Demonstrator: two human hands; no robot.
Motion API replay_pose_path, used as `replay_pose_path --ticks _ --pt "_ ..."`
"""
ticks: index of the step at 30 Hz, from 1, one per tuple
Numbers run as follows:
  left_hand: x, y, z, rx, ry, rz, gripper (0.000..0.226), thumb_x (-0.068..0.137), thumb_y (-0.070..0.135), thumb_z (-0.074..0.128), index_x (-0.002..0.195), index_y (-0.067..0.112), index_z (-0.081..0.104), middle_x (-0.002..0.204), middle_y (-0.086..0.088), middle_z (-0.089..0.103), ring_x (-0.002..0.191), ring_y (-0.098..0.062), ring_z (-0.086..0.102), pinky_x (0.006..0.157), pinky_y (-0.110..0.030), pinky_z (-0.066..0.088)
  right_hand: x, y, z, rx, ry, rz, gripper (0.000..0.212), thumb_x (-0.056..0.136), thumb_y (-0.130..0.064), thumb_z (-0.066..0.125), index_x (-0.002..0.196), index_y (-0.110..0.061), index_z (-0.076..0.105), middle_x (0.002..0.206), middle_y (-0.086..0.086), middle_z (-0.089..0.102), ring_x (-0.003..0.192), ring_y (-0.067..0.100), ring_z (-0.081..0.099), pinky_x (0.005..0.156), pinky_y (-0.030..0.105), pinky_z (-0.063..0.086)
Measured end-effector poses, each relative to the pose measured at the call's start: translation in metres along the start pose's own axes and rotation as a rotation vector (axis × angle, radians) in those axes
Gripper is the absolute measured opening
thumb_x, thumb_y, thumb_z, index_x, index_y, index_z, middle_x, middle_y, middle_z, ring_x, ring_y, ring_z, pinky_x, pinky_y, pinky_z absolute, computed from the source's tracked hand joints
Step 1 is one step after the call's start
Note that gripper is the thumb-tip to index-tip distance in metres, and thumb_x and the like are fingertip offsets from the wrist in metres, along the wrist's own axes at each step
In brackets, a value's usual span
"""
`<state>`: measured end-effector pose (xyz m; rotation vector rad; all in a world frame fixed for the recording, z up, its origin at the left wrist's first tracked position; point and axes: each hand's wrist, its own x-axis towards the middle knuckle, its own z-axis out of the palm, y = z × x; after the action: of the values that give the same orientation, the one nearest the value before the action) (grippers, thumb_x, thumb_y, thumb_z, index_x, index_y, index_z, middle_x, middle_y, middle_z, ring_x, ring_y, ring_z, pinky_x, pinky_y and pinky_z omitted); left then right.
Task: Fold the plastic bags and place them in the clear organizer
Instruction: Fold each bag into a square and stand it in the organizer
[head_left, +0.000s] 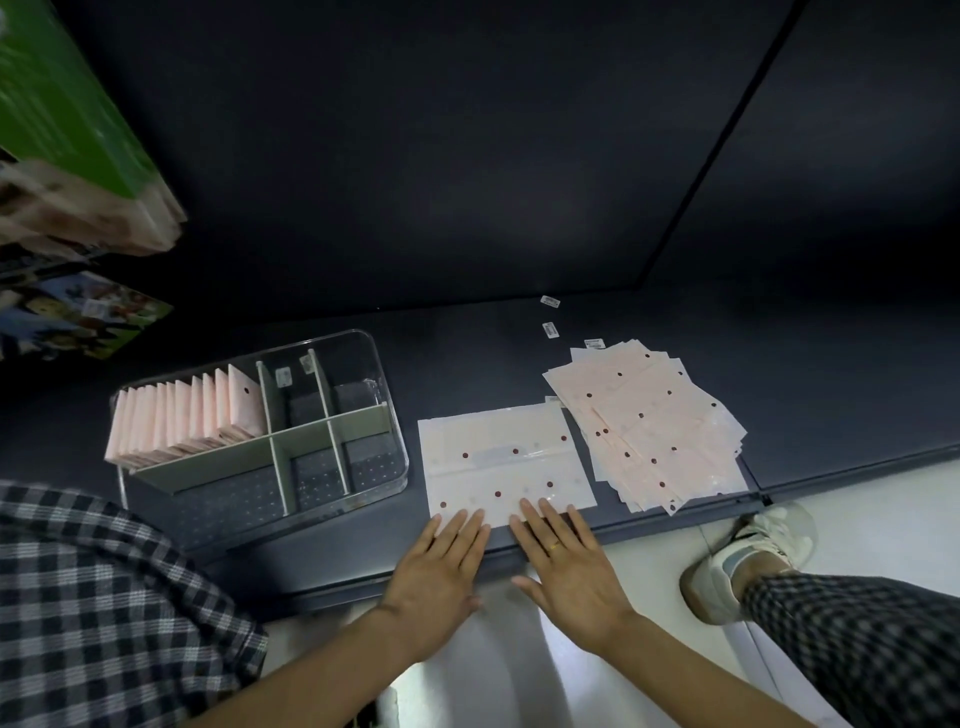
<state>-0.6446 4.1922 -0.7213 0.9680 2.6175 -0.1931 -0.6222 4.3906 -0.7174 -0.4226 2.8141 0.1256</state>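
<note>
**Flat hands on one bag**

A dark shelf (467, 353) carries everything. The organizer (363, 488) sits left of the bag (498, 467), folded bags (182, 421) standing in its back-left compartment. A loose stack (649, 426) lies right of the bag. Left hand (441, 566) and right hand (566, 566) press the bag's near edge, fingers straight, gripping nothing.

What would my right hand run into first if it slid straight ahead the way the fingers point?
The right hand already rests its fingertips on the flat bag; it would probably just cross it, the stack staying off to the right.
</note>
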Motion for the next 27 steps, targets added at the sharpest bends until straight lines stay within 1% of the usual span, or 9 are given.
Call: replay_pose_path --ticks 5,9,10,12,15,19,21,24,27 --pt "0.006 -0.004 0.002 -0.04 0.066 -0.004 0.073 0.099 0.053 0.027 0.151 0.014 -0.007 0.16 -0.005 -0.003 0.147 -0.025 -0.003 0.117 -0.041 -0.008 0.007 -0.009 0.003 -0.04 0.069 0.019 0.057 0.091 -0.054 0.022 0.129 -0.029 0.057 0.134 0.004 0.056 0.123 0.026 0.054 0.107 0.05 0.033" --pt "0.001 -0.02 -0.003 -0.008 0.18 0.026 0.069 0.096 0.055 0.036 0.15 0.016 0.02 0.154 -0.003 0.025 0.143 -0.022 0.02 0.118 -0.039 0.008 0.002 0.015 0.002 -0.053 0.071 -0.005 0.061 0.098 -0.051 0.011 0.128 -0.026 0.058 0.141 0.004 0.048 0.128 0.026 0.049 0.105 0.045 0.025" --pt "-0.003 -0.025 -0.005 -0.004 0.232 0.046 0.068 0.089 0.058 0.049 0.143 0.018 0.04 0.145 -0.001 0.042 0.136 -0.02 0.037 0.116 -0.037 0.023 -0.001 0.025 0.001 -0.05 0.079 0.018 0.064 0.099 -0.048 0.007 0.126 -0.025 0.06 0.141 0.004 0.048 0.127 0.026 0.049 0.106 0.045 0.024" --pt "-0.01 -0.034 -0.005 -0.03 0.323 0.097 0.059 0.064 0.061 0.076 0.109 0.023 0.071 0.113 0.005 0.068 0.106 -0.014 0.064 0.094 -0.03 0.05 -0.006 0.047 0.0 -0.038 0.102 0.09 0.067 0.1 -0.045 0.005 0.12 -0.023 0.065 0.138 0.004 0.051 0.126 0.026 0.051 0.109 0.042 0.02" --pt "-0.018 -0.046 -0.001 -0.075 0.396 0.089 0.046 0.053 0.051 0.086 0.089 0.024 0.076 0.099 0.007 0.072 0.091 -0.012 0.069 0.079 -0.026 0.056 -0.013 0.068 -0.002 -0.031 0.106 0.168 0.068 0.101 -0.043 0.006 0.115 -0.018 0.068 0.132 0.004 0.057 0.123 0.025 0.054 0.111 0.038 0.014" --pt "-0.024 -0.051 0.001 -0.085 0.405 0.064 0.042 0.052 0.045 0.088 0.085 0.022 0.077 0.1 0.008 0.073 0.091 -0.01 0.069 0.075 -0.024 0.057 -0.011 0.065 -0.004 0.014 0.256 0.181 0.072 0.102 -0.039 0.007 0.098 -0.014 0.075 0.121 0.005 0.065 0.113 0.025 0.061 0.104 0.039 0.027" --pt "-0.024 -0.05 0.0 -0.104 0.4 0.059 0.039 0.051 0.044 0.089 0.081 0.021 0.077 0.1 0.007 0.073 0.09 -0.01 0.07 0.073 -0.023 0.057 0.0 0.06 -0.005 0.067 0.398 0.168 0.058 0.1 -0.037 0.025 0.085 -0.013 0.075 0.114 0.006 0.068 0.105 0.026 0.065 0.101 0.04 0.035" --pt "-0.025 -0.048 -0.004 -0.115 0.381 0.046 0.034 0.052 0.04 0.09 0.076 0.021 0.077 0.1 0.006 0.073 0.089 -0.01 0.07 0.073 -0.024 0.058 0.018 0.047 -0.01 0.143 0.516 0.0 0.012 0.076 -0.02 0.076 0.085 -0.012 0.075 0.104 0.006 0.071 0.09 0.023 0.07 0.084 0.034 0.055" --pt "-0.021 -0.049 -0.007 -0.122 0.387 0.029 0.032 0.055 0.039 0.089 0.076 0.02 0.075 0.104 0.006 0.072 0.093 -0.01 0.07 0.078 -0.026 0.057 0.029 0.037 -0.011 0.134 0.439 -0.158 0.032 0.052 -0.013 0.092 0.08 -0.011 0.075 0.092 0.005 0.073 0.08 0.019 0.071 0.066 0.028 0.059"
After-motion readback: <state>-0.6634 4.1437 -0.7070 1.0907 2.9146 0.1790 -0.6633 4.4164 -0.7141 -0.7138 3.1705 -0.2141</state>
